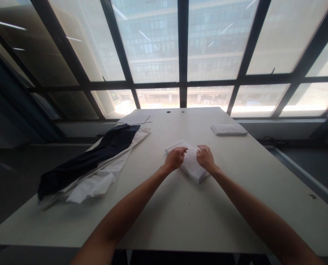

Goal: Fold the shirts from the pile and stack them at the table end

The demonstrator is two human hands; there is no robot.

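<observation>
Head view: a white, flat-folded, roughly rectangular cloth (193, 167) lies near the middle of the pale, smooth surface (230, 221), its long axis apparently slanting from far left to near right. The left hand (176, 157) and right hand (205, 156) are at its opposite sides, fingers loosely curled; whether they grip fabric, I cannot tell. Good handling likely means keeping edges aligned and pressing evenly, without dragging the layers.

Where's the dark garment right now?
In the head view, the dark garment lies on the left part of the white table, atop white fabric, left of the left hand.
</observation>
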